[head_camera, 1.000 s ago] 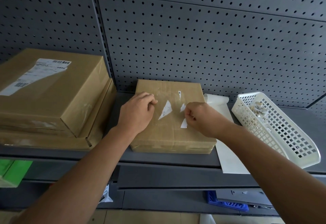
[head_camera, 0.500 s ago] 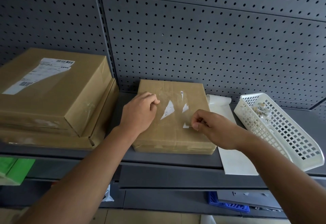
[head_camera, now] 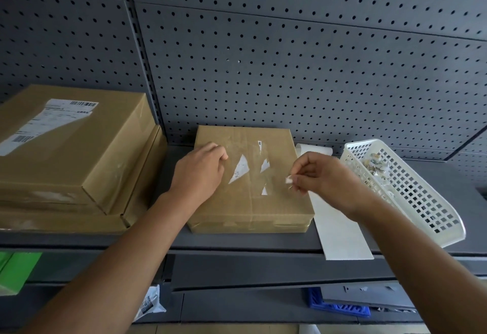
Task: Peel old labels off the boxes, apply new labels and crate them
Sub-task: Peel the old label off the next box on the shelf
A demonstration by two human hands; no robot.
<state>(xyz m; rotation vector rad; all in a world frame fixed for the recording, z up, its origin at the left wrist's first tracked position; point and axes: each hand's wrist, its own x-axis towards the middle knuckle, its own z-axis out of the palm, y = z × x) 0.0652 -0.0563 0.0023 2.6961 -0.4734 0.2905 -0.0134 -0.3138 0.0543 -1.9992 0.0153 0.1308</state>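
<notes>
A flat brown cardboard box [head_camera: 276, 202] lies on the grey shelf [head_camera: 237, 241]. Torn white label remnants [head_camera: 239, 169] still stick to its top. My left hand [head_camera: 197, 173] rests curled on the box's left part, holding it down. My right hand [head_camera: 324, 178] hovers over the box's right edge, its fingertips pinched on a small white label scrap [head_camera: 289, 181]. A white backing sheet [head_camera: 340, 233] lies to the right of the box, partly under my right arm.
A white perforated plastic basket [head_camera: 434, 215] with peeled label scraps stands at the right. Two stacked boxes [head_camera: 79, 175] sit at the left; the upper one carries a barcode label [head_camera: 52, 120]. A pegboard wall backs the shelf. A blue crate [head_camera: 340, 306] shows below.
My right hand has pulled a small scrap off the box top and moved right, away from the remnants. The left hand has stayed in place.
</notes>
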